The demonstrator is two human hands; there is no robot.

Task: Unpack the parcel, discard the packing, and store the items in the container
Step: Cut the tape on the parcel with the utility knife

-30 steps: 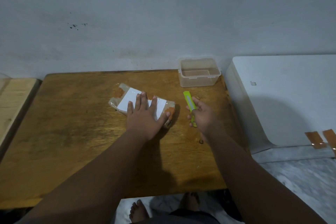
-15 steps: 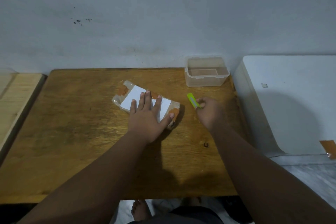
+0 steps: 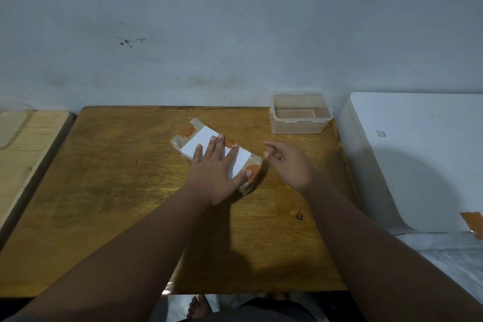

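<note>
A brown taped parcel (image 3: pixel 201 138) with a white label lies slanted on the wooden table (image 3: pixel 117 178), right of its middle. My left hand (image 3: pixel 214 172) presses flat on the parcel, fingers spread. My right hand (image 3: pixel 290 165) hovers at the parcel's right end, curled around a green cutter (image 3: pixel 287 186). Only slivers of the cutter show past the palm. The clear plastic container (image 3: pixel 298 124) stands with no lid at the table's far right corner; nothing shows inside it.
A white appliance (image 3: pixel 418 154) with orange tape strips (image 3: pixel 473 222) stands close against the table's right side. A paler wooden surface (image 3: pixel 23 144) adjoins the table on the left. The wall runs right behind the table. Bare feet show below the near edge.
My right hand has carried the green cutter from beside the container toward the parcel's right end, and the cutter is now mostly hidden. My left hand stays flat on the parcel.
</note>
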